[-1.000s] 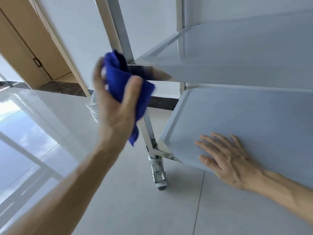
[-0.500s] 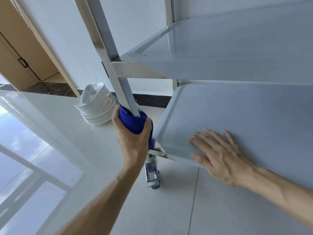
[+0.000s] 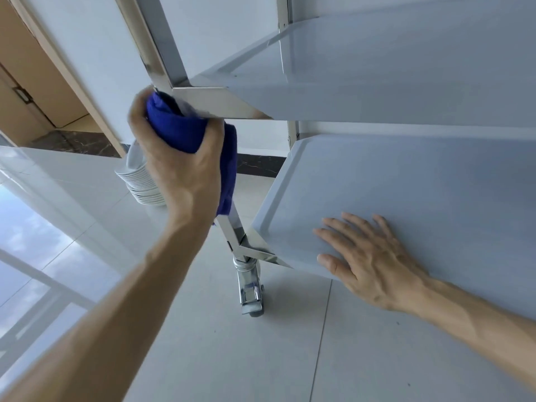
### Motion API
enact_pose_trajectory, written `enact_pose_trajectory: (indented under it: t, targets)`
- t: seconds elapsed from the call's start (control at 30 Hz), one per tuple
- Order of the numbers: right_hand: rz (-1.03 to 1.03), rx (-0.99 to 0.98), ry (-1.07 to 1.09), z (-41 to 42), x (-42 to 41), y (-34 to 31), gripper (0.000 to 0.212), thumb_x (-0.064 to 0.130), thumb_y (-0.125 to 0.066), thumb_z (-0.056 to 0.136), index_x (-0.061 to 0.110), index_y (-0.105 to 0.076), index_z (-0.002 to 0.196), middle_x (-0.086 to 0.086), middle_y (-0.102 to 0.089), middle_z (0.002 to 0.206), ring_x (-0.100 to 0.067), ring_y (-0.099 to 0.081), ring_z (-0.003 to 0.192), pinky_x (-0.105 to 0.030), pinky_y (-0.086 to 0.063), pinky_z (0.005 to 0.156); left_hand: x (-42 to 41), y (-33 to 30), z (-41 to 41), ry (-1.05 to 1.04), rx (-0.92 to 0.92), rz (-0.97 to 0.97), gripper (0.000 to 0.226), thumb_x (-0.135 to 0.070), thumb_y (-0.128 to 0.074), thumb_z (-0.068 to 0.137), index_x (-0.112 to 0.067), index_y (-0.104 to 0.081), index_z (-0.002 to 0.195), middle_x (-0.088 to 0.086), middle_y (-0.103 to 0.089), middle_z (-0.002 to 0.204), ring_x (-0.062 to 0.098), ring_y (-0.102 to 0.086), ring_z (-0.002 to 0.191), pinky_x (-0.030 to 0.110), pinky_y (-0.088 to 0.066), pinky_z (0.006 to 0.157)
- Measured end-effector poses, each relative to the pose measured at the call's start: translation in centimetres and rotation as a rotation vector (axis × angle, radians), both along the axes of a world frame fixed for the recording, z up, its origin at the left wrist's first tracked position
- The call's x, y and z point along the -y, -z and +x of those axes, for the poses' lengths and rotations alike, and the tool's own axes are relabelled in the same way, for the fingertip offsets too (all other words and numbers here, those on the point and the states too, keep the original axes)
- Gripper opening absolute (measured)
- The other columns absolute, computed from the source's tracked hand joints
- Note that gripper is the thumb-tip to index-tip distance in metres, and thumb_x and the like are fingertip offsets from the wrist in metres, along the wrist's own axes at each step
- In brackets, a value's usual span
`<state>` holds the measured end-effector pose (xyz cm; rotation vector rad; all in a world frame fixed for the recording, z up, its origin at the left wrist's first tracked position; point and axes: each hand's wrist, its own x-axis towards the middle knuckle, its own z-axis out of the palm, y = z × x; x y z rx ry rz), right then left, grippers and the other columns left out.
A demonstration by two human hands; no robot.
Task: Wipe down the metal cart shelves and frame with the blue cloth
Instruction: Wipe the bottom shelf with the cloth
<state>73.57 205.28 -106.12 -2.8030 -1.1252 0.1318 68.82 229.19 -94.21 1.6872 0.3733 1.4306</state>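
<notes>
My left hand point(image 3: 177, 166) grips the blue cloth point(image 3: 179, 132), wrapped around the near corner post point(image 3: 162, 53) of the metal cart, just under the corner of the middle shelf point(image 3: 377, 82). A tail of cloth hangs down along the post. My right hand point(image 3: 368, 262) lies flat, fingers spread, on the front part of the lower shelf point(image 3: 420, 184). The post's lower end meets the lower shelf corner above a caster wheel point(image 3: 251, 294).
A stack of white plates point(image 3: 136, 181) stands on the tiled floor behind my left hand, next to the white wall. A wooden door point(image 3: 26, 91) is at the far left. Glossy floor tiles stretch left and toward me.
My left hand slid the cloth down the post to near the lower shelf, then back up to the middle shelf corner. My right hand stayed flat on the lower shelf.
</notes>
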Motion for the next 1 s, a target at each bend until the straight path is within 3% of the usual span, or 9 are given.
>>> enact_pose_trajectory:
  t: [0.07, 0.2, 0.27, 0.33, 0.53, 0.67, 0.77, 0.87, 1.0]
  targets:
    - [-0.007, 0.009, -0.001, 0.0, 0.0, 0.1, 0.083, 0.07, 0.016, 0.081, 0.042, -0.012, 0.154, 0.019, -0.006, 0.164, -0.012, 0.002, 0.153, -0.051, 0.0, 0.122, 0.3, 0.1, 0.2, -0.024, 0.01, 0.014, 0.071, -0.032, -0.077, 0.076, -0.019, -0.042, 0.136, -0.005, -0.058, 0.126, 0.019, -0.06, 0.112, 0.045, -0.056, 0.088]
    - [-0.013, 0.011, 0.0, 0.0, 0.0, 0.2, 0.083, 0.07, 0.015, 0.082, 0.042, -0.012, 0.155, 0.019, -0.005, 0.165, -0.012, 0.002, 0.153, -0.052, 0.0, 0.122, 1.2, 5.6, -0.7, 0.003, -0.131, -0.053, 0.07, -0.03, -0.078, 0.076, -0.032, -0.039, 0.134, -0.035, -0.051, 0.12, -0.002, -0.055, 0.113, 0.027, -0.05, 0.098]
    - [-0.002, -0.004, 0.002, 0.0, 0.0, 0.2, 0.082, 0.07, 0.014, 0.082, 0.043, -0.013, 0.154, 0.02, -0.005, 0.165, -0.011, 0.003, 0.153, -0.051, 0.002, 0.122, 1.2, 9.1, -1.9, 0.136, -0.26, -0.122, 0.056, -0.023, -0.079, 0.076, -0.041, -0.043, 0.115, -0.027, -0.061, 0.1, 0.001, -0.066, 0.089, 0.025, -0.058, 0.074]
    - [-0.008, -0.007, 0.004, 0.0, 0.0, 0.0, 0.082, 0.07, 0.015, 0.081, 0.043, -0.012, 0.154, 0.02, -0.004, 0.165, -0.011, 0.004, 0.153, -0.051, 0.003, 0.122, 0.7, 11.5, -3.3, 0.205, -0.405, -0.105, 0.053, -0.021, -0.081, 0.075, -0.05, -0.042, 0.097, -0.028, -0.062, 0.088, -0.004, -0.065, 0.072, 0.013, -0.051, 0.053]
    - [0.0, -0.06, -0.011, 0.1, 0.4, -0.4, 0.076, 0.072, 0.007, 0.086, 0.044, -0.013, 0.153, 0.02, -0.003, 0.164, -0.009, 0.006, 0.152, -0.05, 0.004, 0.122, -0.4, 10.6, -5.3, 0.138, -0.594, -0.108, 0.055, -0.047, -0.084, 0.069, -0.062, -0.041, 0.099, -0.035, -0.058, 0.094, -0.009, -0.059, 0.083, 0.021, -0.046, 0.062]
    - [0.033, -0.127, -0.026, 0.4, 0.7, -1.3, 0.071, 0.075, -0.015, 0.088, 0.044, -0.021, 0.151, 0.022, -0.013, 0.163, -0.006, -0.001, 0.152, -0.047, 0.0, 0.123, 0.5, 8.8, -7.9, 0.067, -0.531, -0.235, 0.042, -0.055, -0.08, 0.07, -0.059, -0.044, 0.093, -0.018, -0.065, 0.089, 0.004, -0.066, 0.072, 0.029, -0.051, 0.057]
    - [0.237, -0.195, -0.035, 0.0, 1.1, -2.6, 0.077, 0.079, -0.034, 0.083, 0.039, -0.032, 0.149, 0.02, -0.03, 0.156, 0.0, -0.017, 0.146, -0.027, -0.01, 0.121, 2.5, 6.9, -9.0, 0.14, -0.512, -0.254, 0.037, -0.051, -0.08, 0.074, -0.049, -0.05, 0.095, -0.014, -0.069, 0.082, 0.007, -0.068, 0.064, 0.026, -0.051, 0.05]
    - [0.538, -0.457, -0.064, -1.1, 0.7, -4.4, 0.082, 0.082, -0.054, 0.075, 0.047, -0.032, 0.145, 0.034, -0.035, 0.147, 0.027, -0.027, 0.127, -0.013, -0.026, 0.11, 5.5, 5.0, -8.6, 0.342, -0.484, -0.292, 0.036, -0.043, -0.081, 0.075, -0.032, -0.056, 0.099, -0.012, -0.071, 0.074, 0.007, -0.069, 0.056, 0.02, -0.05, 0.043]
    - [0.808, -0.878, -0.109, -2.6, -0.9, -5.9, 0.092, 0.054, -0.08, 0.072, 0.042, -0.031, 0.149, 0.018, -0.045, 0.149, 0.004, -0.042, 0.136, -0.03, -0.042, 0.11, 8.0, 3.9, -7.2, 0.545, -0.534, -0.33, 0.042, -0.057, -0.08, 0.066, -0.031, -0.062, 0.094, 0.001, -0.072, 0.081, 0.021, -0.073, 0.071, 0.037, -0.06, 0.059]
